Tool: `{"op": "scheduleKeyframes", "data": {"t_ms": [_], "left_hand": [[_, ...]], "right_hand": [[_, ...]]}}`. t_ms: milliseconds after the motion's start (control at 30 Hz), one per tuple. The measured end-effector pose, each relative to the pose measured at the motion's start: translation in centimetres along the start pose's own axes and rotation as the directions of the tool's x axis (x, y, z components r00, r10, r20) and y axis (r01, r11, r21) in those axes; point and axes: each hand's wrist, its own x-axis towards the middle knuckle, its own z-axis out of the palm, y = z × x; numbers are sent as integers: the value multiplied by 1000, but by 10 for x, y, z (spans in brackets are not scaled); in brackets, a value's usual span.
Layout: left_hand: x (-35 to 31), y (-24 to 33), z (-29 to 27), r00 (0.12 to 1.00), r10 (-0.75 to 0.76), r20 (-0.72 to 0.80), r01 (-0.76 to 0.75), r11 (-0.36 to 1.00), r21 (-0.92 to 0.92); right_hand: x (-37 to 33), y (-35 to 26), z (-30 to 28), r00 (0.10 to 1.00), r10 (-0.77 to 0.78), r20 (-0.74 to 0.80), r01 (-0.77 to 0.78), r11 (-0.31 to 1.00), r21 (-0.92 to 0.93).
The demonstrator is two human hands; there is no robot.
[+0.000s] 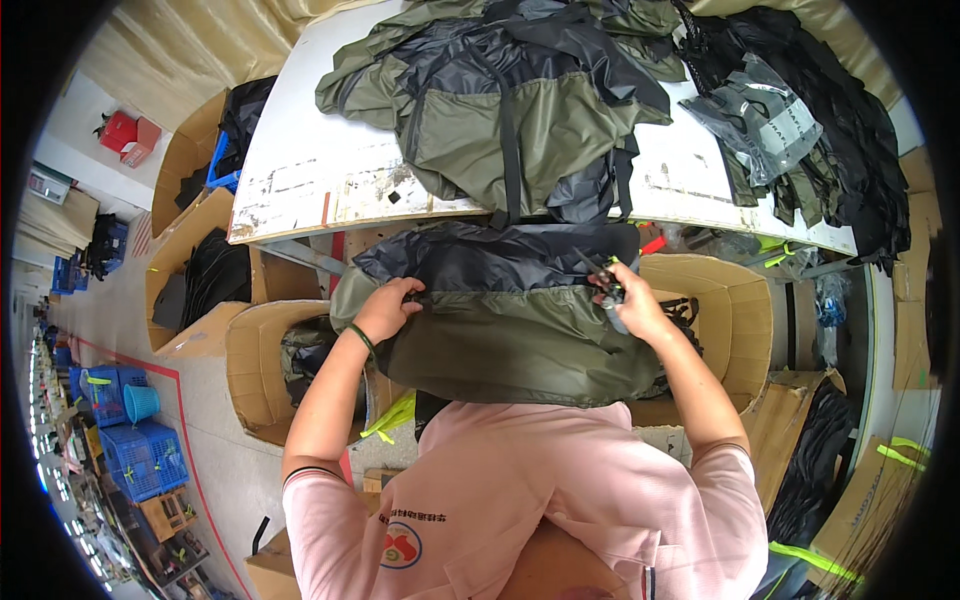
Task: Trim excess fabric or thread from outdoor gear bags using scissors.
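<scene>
An olive green and black fabric piece, like a bag body or cover, lies across my lap below the table edge. A seam runs across it between the black upper part and the green lower part. My left hand is closed on the fabric near the left end of this seam. Toward the right end, my right hand is closed around small dark scissors, with a pointed blade showing above the fingers. The lower part of the scissors is mostly hidden by the hand.
Ahead is a white table with a pile of similar green and black pieces. Clear plastic bags and black fabric lie at its right. Open cardboard boxes stand on both sides of me. Blue crates are at far left.
</scene>
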Motion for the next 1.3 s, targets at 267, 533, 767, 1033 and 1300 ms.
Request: {"op": "scheduleKeyframes", "data": {"t_ms": [267, 533, 767, 1033, 1300], "left_hand": [[0, -12, 2, 913, -219, 343, 270, 957, -108], [7, -36, 7, 980, -12, 197, 53, 977, -207], [10, -14, -7, 966, 215, -141, -216, 976, 8], [60, 117, 26, 817, 562, -132, -571, 819, -49], [93, 171, 109, 785, 620, 25, -602, 771, -209]], "right_hand": [[0, 21, 5, 988, -33, -149, 14, 992, -128], [-14, -10, -21, 990, -18, -142, -6, 986, -164], [-17, -15, -28, 992, 41, -116, -55, 991, -125], [-29, -29, -29, 998, 45, -50, -45, 999, 9], [-49, -48, -29, 993, 110, -45, -104, 987, 124]]}}
